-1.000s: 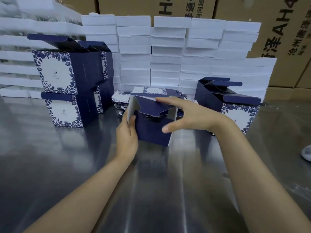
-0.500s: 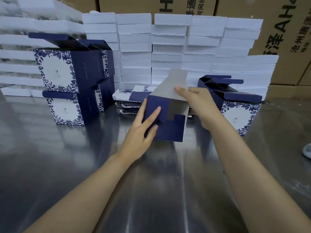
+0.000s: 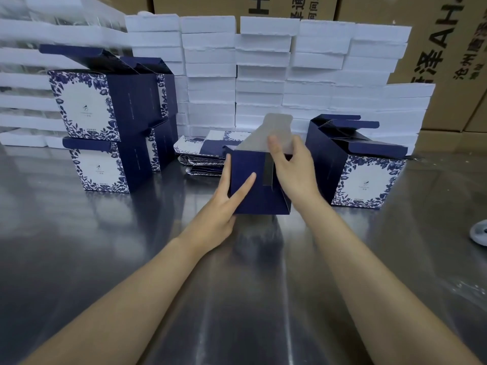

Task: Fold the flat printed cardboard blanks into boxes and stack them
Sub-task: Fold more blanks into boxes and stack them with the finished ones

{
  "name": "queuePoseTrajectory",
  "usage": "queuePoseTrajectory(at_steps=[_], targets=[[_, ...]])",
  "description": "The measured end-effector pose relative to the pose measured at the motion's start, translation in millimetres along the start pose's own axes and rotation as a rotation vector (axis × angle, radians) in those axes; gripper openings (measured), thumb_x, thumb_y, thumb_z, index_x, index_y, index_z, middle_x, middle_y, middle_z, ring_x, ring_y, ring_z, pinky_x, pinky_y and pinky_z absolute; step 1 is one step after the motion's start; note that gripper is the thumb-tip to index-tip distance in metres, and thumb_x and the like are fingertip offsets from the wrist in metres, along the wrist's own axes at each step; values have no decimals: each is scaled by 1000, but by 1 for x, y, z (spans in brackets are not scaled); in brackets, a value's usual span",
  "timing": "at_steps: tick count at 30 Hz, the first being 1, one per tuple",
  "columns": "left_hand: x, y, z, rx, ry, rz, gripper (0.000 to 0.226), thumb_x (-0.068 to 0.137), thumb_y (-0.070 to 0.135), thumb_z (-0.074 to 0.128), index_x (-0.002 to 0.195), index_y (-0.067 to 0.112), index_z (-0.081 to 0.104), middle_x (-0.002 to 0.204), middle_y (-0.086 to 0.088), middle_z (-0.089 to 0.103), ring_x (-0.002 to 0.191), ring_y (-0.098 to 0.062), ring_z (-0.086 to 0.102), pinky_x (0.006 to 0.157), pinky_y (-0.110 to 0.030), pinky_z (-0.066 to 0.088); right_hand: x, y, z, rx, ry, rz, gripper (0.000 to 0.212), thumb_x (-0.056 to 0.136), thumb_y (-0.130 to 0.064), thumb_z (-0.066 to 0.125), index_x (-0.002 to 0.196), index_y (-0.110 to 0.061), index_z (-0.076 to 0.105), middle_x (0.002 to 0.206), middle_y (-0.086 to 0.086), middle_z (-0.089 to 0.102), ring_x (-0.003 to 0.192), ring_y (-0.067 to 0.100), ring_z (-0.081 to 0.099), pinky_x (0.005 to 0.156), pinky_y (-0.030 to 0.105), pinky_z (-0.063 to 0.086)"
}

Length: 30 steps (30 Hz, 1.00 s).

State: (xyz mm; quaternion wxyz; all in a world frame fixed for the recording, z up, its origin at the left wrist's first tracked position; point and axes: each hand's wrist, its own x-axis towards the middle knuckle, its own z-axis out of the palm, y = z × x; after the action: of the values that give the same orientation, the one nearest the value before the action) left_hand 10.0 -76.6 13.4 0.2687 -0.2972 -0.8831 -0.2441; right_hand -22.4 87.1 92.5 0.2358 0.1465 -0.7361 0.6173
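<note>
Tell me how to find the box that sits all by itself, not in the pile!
Start at the wall of white foam blocks along the back of the metal table. In front of its right end stands one blue flowered box. It stands alone, flaps open, while the other finished boxes are stacked on the left.

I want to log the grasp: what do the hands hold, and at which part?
The half-folded navy box. The left hand lies flat on its near face; the right hand pinches its raised grey flap.

Navy half-folded box (image 3: 253,185), flap raised
</note>
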Motion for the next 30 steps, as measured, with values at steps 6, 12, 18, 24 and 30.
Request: queuePoseTrajectory(at_steps=[6,12,18,24,30], targets=[[0,5,-2,-26,19,-4,94,84,-22,46,152,29,8,155,4,-34,143,-23,27,95,-42,49,17,7,-41,-1,-402,-75,22,99,-23,53,119,-24,61,121,-10,65,115,6,58,97,25,47],[-1,4,-1,-30,87,24,89,85,-21,46,152,25,10,158,1,-26,145,-10,17,88,-46,51,24,0,-52,-89,-493,-111,60,85,14,51,114,-36,64,126,-14,61,118,4,56,92,23,51],[0,-1,3,-78,181,22,90,84,-24,47,152,23,13,160,1,-20,147,1,3,103,-6,30,15,-15,-45,-41,-389,-178,55,83,13,43,112,-27,67,118,-11,63,110,-9,55,87,10,43],[0,0,2,-104,203,1,87,84,-24,48,151,20,15,160,-1,-15,146,3,0,102,-2,25,9,-17,-39,-170,-446,-173,16,85,-28,70,101,-32,74,128,-15,56,122,-2,47,100,17,35],[-1,5,-2,-153,202,-18,83,88,-21,46,150,21,10,161,0,-8,143,10,6,102,-5,31,11,-12,-36,-434,-391,-274,69,79,-22,77,140,-33,46,133,-11,48,126,14,38,106,27,29]])
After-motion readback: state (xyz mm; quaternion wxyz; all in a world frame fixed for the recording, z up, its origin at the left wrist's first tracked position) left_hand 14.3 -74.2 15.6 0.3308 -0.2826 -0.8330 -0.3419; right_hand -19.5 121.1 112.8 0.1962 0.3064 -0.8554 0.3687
